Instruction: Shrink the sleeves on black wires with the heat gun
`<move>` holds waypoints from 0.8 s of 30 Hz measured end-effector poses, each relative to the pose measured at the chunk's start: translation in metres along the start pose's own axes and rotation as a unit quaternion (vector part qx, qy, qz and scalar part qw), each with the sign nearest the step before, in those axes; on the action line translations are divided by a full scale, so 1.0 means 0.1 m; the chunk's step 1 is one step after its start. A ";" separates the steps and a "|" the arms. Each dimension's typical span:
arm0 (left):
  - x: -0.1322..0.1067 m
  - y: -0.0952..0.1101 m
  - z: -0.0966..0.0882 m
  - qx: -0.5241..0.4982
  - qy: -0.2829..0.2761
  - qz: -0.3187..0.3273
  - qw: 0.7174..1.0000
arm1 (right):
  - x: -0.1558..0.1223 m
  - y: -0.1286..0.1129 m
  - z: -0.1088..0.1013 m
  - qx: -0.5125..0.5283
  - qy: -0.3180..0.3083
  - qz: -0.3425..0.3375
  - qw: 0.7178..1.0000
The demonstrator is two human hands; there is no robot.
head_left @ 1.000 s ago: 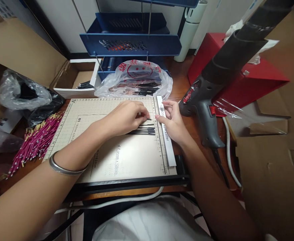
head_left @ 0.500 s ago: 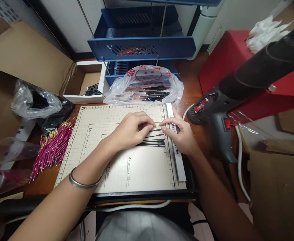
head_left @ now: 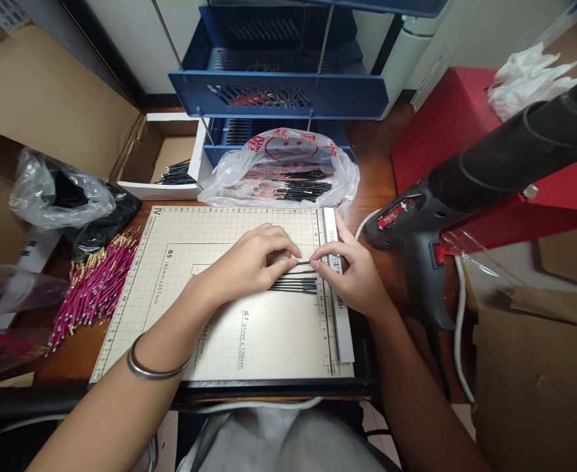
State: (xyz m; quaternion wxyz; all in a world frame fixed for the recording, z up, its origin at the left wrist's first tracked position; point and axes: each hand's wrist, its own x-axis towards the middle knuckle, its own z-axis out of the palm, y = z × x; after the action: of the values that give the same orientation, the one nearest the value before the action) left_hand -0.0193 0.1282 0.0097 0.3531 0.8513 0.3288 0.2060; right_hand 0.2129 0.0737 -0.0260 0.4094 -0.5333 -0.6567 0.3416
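In the middle of the board of a paper cutter (head_left: 278,341) lie several thin black wires (head_left: 296,286), side by side, with thicker dark ends toward the right. Above them runs one more black wire (head_left: 305,263), apart from the row. My right hand (head_left: 350,272) pinches this wire's right end between thumb and index finger, beside the cutter's white strip (head_left: 340,308). My left hand (head_left: 249,262) is closed on the same wire further left, thumb against index finger. Its palm and fingers hide the left ends of the wires.
Magenta wires with gold-coloured ends (head_left: 94,282) are heaped at the left. Behind the cutter are a plastic bag (head_left: 229,177) holding black wires, a white-edged box (head_left: 160,191) and blue shelves (head_left: 278,92). A heat gun (head_left: 416,216) and a red box (head_left: 426,131) occupy the right.
Both hands have shifted slightly toward me along with the upper wire, which now lies nearer the row. The whole view has moved a little.
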 end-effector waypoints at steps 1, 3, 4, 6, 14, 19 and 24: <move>0.00 0.00 0.00 0.000 -0.001 0.000 1.000 | 0.00 0.00 0.00 0.000 -0.001 -0.002 1.000; 0.01 -0.01 0.00 0.000 -0.004 0.000 1.000 | -0.01 0.01 -0.01 0.005 -0.002 -0.005 1.000; 0.02 -0.01 0.00 -0.001 -0.005 -0.001 1.000 | -0.01 0.01 -0.01 0.008 -0.001 -0.005 1.000; 0.02 -0.01 0.01 -0.002 -0.006 -0.001 1.000 | -0.02 0.01 -0.01 0.015 -0.004 -0.003 1.000; -0.01 0.03 0.00 0.016 -0.007 0.013 1.000 | -0.05 -0.03 -0.06 0.016 -0.026 -0.007 1.000; -0.02 0.06 0.00 0.027 -0.007 0.019 0.999 | -0.08 0.05 -0.02 0.115 -0.015 0.042 0.992; -0.02 0.04 0.02 0.025 -0.003 0.023 0.999 | -0.07 0.10 0.08 0.178 -0.009 0.104 0.978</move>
State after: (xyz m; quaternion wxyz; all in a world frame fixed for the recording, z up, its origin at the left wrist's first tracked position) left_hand -0.0174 0.1240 0.0107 0.3278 0.8679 0.3130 0.2033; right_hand 0.2104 0.0687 -0.0399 0.4541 -0.5136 -0.5303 0.4987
